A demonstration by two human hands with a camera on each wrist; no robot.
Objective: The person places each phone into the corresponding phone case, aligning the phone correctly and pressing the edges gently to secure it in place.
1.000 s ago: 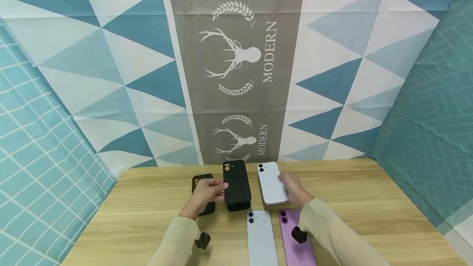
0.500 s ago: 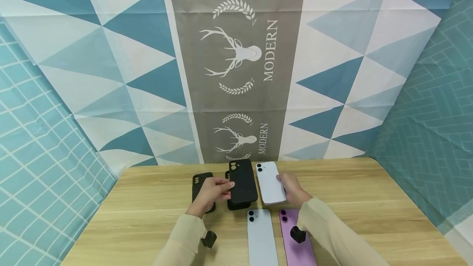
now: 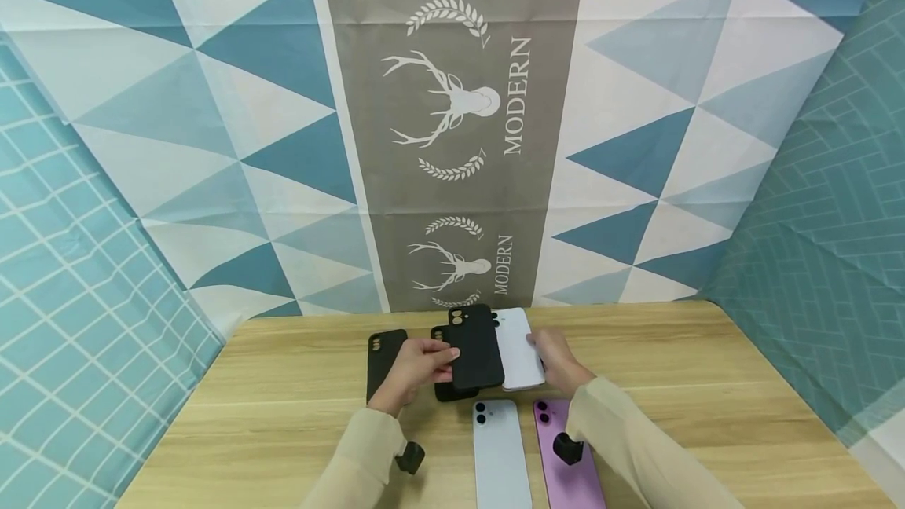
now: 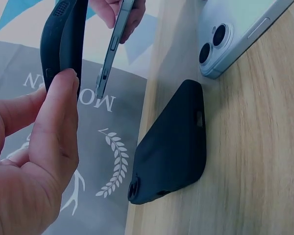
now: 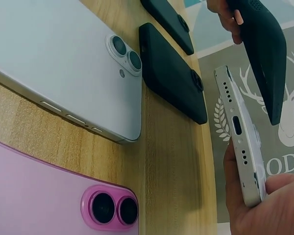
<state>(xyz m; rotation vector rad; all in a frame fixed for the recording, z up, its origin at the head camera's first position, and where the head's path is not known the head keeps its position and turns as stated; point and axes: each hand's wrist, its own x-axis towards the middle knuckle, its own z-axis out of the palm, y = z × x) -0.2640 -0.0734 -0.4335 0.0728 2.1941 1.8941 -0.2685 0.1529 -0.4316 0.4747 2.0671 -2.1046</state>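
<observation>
1. Held case point(image 3: 479, 348), black: pinched by the left hand point(image 3: 419, 369) above the counter point(image 3: 283, 415); camera cutout pointed toward the backdrop point(image 3: 459, 199), long axis leaned slightly left.
2. Held phone point(image 3: 523, 352), white: gripped by the right hand point(image 3: 557, 360), just beside; cameras likewise pointed.

The left hand point(image 4: 39, 164) pinches a case point(image 4: 72, 34) seen edge-on. Beyond, the right hand point(image 4: 135, 20) holds a phone point(image 4: 113, 46), apart from it. On the wooden counter point(image 4: 250, 147) lie a second case point(image 4: 174, 139) and, nearby, a pale phone point(image 4: 250, 27), lenses up.
</observation>
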